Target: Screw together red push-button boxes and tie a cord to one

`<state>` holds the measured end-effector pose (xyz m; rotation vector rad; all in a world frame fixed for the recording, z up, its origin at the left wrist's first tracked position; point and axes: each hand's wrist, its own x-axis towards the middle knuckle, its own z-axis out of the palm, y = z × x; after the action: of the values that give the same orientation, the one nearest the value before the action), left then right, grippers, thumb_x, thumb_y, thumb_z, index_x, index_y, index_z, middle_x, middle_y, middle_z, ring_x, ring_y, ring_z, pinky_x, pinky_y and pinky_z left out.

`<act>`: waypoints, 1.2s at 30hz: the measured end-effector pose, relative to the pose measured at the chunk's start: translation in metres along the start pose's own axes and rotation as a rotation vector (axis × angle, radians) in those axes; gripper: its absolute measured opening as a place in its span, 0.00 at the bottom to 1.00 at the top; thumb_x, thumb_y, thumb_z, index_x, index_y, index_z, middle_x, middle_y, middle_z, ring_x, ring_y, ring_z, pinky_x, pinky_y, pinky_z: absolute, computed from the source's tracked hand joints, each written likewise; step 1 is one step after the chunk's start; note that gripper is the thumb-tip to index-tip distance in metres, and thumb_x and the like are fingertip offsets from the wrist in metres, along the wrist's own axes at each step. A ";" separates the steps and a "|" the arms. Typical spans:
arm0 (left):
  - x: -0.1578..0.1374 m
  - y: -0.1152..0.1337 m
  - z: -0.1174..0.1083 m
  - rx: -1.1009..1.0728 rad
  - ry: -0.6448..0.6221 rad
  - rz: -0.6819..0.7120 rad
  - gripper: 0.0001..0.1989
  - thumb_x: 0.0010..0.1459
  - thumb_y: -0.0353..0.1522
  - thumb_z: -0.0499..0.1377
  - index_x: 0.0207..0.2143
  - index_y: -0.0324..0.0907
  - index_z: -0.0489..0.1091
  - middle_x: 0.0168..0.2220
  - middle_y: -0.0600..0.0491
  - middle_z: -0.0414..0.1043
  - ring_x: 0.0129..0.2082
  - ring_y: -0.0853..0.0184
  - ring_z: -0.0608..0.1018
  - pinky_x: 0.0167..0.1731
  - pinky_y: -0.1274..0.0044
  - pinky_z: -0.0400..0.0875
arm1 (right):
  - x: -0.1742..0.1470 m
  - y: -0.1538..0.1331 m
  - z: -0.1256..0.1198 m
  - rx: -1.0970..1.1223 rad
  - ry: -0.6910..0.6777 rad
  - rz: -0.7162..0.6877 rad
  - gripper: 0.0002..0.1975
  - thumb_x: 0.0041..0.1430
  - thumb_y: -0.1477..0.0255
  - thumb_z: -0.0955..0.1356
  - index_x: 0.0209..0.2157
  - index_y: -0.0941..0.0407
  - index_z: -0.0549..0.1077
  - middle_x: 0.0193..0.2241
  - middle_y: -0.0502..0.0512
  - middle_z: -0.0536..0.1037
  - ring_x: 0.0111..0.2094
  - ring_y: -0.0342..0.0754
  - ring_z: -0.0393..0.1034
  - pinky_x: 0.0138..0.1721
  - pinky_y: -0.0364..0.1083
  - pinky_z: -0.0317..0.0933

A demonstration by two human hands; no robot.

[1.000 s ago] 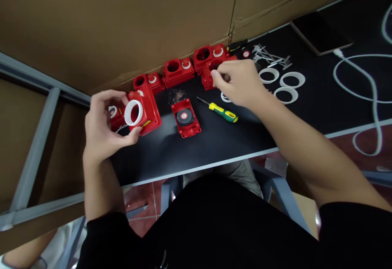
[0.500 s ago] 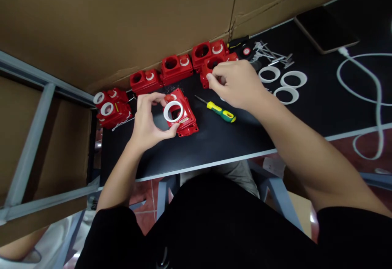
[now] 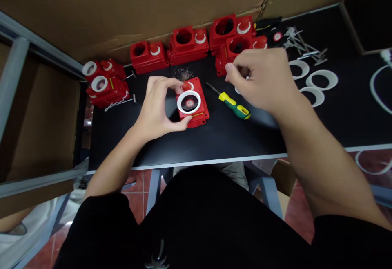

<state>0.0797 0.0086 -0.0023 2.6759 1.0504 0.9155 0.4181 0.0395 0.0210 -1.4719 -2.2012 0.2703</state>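
Note:
My left hand (image 3: 161,107) spans a red plastic housing (image 3: 200,115), thumb at its near side and fingertips at the far side by a small red knob (image 3: 186,86). On the housing sits a white ring (image 3: 179,104), and inside it shows a black disc (image 3: 189,103) with a red and white centre. My right hand (image 3: 260,77) is raised to the right, fingers curled in a pinch; whatever is between them is hidden. Between the hands lies a screwdriver (image 3: 235,106) with a yellow and green handle, its tip towards the housings.
More red housings (image 3: 186,48) line the cardboard wall (image 3: 153,7). Two with white rings (image 3: 99,84) stand at left, beside T-shaped metal pieces (image 3: 122,102). Loose white rings (image 3: 322,80), metal rods (image 3: 301,46) and a tablet-like device (image 3: 367,21) are at right.
The view has shifted. The housing under my left hand sits flatter, and the black disc with its red and white centre now shows inside the ring. My right hand stays pinched.

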 end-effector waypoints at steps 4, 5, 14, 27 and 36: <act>0.003 0.000 0.001 -0.026 0.019 0.009 0.44 0.62 0.58 0.82 0.70 0.55 0.69 0.53 0.46 0.83 0.55 0.43 0.82 0.56 0.44 0.85 | -0.001 0.004 0.001 -0.023 0.027 -0.061 0.18 0.82 0.64 0.69 0.34 0.54 0.78 0.34 0.57 0.84 0.35 0.51 0.75 0.42 0.54 0.63; 0.004 0.002 0.000 -0.027 0.025 0.014 0.42 0.63 0.57 0.82 0.70 0.55 0.69 0.52 0.46 0.83 0.54 0.43 0.83 0.56 0.44 0.85 | -0.002 0.004 0.001 -0.030 0.034 -0.071 0.18 0.82 0.64 0.69 0.34 0.54 0.78 0.33 0.56 0.84 0.35 0.51 0.75 0.42 0.53 0.63; 0.002 0.010 0.002 -0.098 -0.017 -0.215 0.43 0.54 0.59 0.85 0.64 0.59 0.73 0.54 0.45 0.80 0.64 0.34 0.82 0.69 0.34 0.77 | -0.006 -0.005 -0.006 0.021 0.020 -0.027 0.20 0.82 0.62 0.69 0.31 0.51 0.75 0.32 0.61 0.82 0.34 0.56 0.74 0.42 0.58 0.64; 0.010 0.015 -0.007 -0.096 -0.099 -0.177 0.32 0.61 0.58 0.81 0.58 0.58 0.76 0.59 0.45 0.81 0.63 0.38 0.84 0.73 0.34 0.74 | -0.013 -0.012 -0.006 0.147 0.122 -0.207 0.14 0.80 0.64 0.69 0.38 0.53 0.81 0.37 0.60 0.82 0.34 0.50 0.72 0.43 0.54 0.68; 0.008 0.011 -0.002 -0.107 -0.066 -0.183 0.36 0.61 0.62 0.81 0.59 0.58 0.74 0.57 0.46 0.80 0.63 0.41 0.82 0.72 0.36 0.75 | -0.025 -0.030 0.011 0.176 -0.074 -0.440 0.22 0.84 0.56 0.65 0.62 0.41 0.91 0.50 0.62 0.83 0.42 0.52 0.77 0.38 0.54 0.66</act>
<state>0.0897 0.0049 0.0068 2.4579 1.1727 0.8192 0.3956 0.0052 0.0166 -0.8686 -2.4192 0.3603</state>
